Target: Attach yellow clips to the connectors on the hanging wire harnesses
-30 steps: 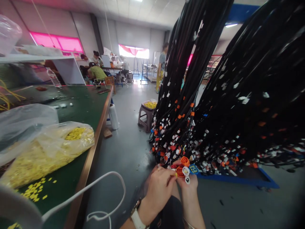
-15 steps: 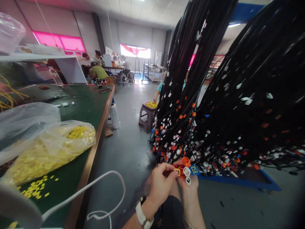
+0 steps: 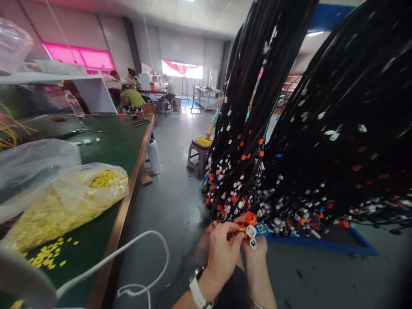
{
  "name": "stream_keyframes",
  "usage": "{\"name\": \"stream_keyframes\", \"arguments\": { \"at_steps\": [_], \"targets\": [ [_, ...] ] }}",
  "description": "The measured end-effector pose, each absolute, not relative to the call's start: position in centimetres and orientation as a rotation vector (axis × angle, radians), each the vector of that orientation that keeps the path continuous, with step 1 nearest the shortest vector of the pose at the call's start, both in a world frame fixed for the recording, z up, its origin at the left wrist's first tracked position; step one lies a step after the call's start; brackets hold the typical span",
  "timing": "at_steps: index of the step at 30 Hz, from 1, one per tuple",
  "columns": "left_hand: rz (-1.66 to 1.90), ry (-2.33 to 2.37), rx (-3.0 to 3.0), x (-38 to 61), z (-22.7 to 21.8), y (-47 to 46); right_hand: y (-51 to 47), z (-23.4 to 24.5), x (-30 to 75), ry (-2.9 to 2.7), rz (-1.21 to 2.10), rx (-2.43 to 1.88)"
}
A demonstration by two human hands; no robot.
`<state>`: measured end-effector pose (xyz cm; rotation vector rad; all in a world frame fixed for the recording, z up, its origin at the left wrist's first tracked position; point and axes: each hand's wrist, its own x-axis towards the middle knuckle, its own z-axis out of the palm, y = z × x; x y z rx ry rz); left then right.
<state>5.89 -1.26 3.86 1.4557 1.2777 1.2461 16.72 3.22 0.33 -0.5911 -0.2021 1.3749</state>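
Note:
My right hand (image 3: 257, 249) is closed around a bunch of wire connectors at the lower middle. Showing in it are an orange connector (image 3: 250, 218), a blue connector (image 3: 262, 228) and a white connector (image 3: 251, 232) facing me. My left hand (image 3: 222, 252), with a white-strapped watch (image 3: 198, 292) on its wrist, pinches a small yellow clip (image 3: 242, 232). The clip sits against the connectors, and the fingertips partly cover it. Whether it is seated in a connector cannot be made out. Black cables (image 3: 244, 141) hang just beyond both hands.
To the left is a green-topped table (image 3: 125, 141) with a clear bag of yellow clips (image 3: 74, 206) and loose clips (image 3: 46, 255). A white cord (image 3: 141, 235) loops beside it. A co-worker's hand (image 3: 210, 132) reaches over a stool (image 3: 197, 155). A blue cart frame (image 3: 350, 245) lies right.
My left hand has moved slightly right, bringing the yellow clip closer in against the connectors. My right hand has barely shifted and keeps hold of the bunch.

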Motion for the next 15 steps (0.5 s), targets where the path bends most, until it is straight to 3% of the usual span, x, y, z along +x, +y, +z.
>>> {"name": "stream_keyframes", "arguments": {
  "at_steps": [15],
  "targets": [
    [1.181,1.264,1.402,5.76,3.63,-0.58,3.28,-0.46,16.97,-0.154,1.437,-0.650]
  ]
}}
